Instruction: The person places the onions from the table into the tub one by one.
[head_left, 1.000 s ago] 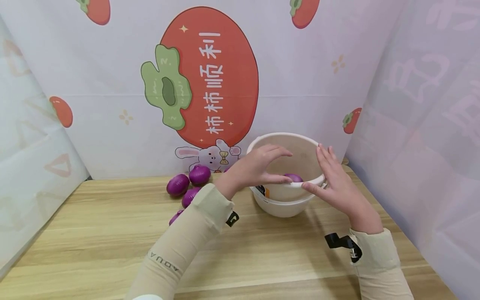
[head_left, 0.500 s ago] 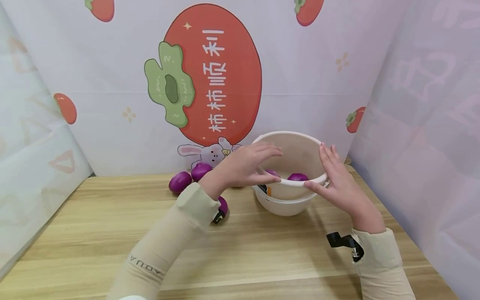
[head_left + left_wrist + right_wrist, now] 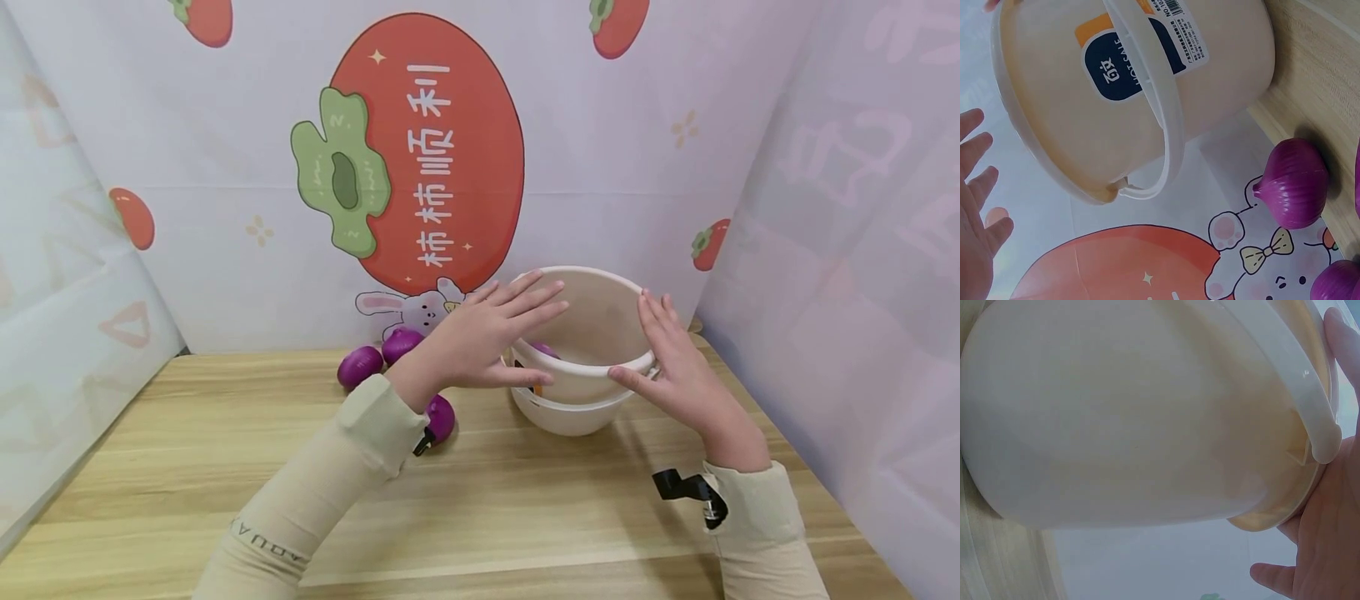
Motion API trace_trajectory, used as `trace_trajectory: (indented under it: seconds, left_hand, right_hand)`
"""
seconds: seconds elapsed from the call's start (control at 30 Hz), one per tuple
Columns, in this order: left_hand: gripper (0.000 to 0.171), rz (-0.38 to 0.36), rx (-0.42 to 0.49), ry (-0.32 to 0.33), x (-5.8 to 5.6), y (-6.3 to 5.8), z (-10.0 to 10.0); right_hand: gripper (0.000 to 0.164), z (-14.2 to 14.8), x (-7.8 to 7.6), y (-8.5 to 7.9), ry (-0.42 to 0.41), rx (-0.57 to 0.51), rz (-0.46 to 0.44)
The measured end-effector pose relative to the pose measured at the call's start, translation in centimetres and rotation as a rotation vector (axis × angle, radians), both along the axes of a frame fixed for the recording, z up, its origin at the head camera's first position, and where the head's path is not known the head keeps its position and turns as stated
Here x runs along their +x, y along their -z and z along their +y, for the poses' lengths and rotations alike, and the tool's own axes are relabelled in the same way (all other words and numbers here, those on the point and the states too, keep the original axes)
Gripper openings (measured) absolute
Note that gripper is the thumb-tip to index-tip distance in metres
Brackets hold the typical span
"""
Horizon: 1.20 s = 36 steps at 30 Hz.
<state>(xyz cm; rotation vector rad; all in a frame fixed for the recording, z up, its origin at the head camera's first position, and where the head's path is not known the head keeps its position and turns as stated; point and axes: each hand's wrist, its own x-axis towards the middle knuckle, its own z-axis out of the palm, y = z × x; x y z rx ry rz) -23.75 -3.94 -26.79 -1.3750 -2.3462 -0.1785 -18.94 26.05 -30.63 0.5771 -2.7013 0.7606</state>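
Note:
A white plastic bucket (image 3: 600,321) with a swing handle (image 3: 1172,134) stands upright on the table. Over its front rim I glimpse a purple onion (image 3: 545,350) inside; the bottom is hidden. My left hand (image 3: 476,337) hovers at the bucket's left side, fingers spread and straight, holding nothing. My right hand (image 3: 686,383) rests against the right rim, its thumb at the front edge and its fingers lying straight along the side. Left of the bucket lie several purple onions (image 3: 360,367), partly covered by my left arm; one onion (image 3: 1294,181) shows whole in the left wrist view.
A wooden table (image 3: 480,533) carries everything. Printed cloth walls (image 3: 615,167) close off the back and both sides, the back one close behind the bucket. A label (image 3: 1116,69) is stuck on the bucket's side.
My left hand has shifted left from above the bucket's mouth, and its curved fingers have straightened. An onion seen near the front rim inside is now out of sight. My right hand stays put.

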Motion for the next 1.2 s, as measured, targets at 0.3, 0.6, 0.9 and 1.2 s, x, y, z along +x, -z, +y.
trace_trajectory:
  seconds: [0.3,0.6,0.9,1.2]
  left_hand:
    - [0.091,0.013,0.011,-0.022,0.5,0.3,-0.8]
    - [0.099,0.030,0.010,-0.065,0.6,0.9,-1.8]
    - [0.107,0.062,0.002,-0.116,0.6,1.6,-2.6]
    - [0.109,0.137,0.019,-0.114,0.7,2.0,-3.8]
  right_hand:
    - [0.103,0.0,0.1,0.2,0.001,-0.006,0.005]
    - [0.103,0.0,0.2,0.2,0.009,0.001,0.001]
    - [0.104,0.0,0.2,0.1,0.009,0.011,0.004]
    - [0.104,0.0,0.3,0.1,0.011,0.008,0.001]
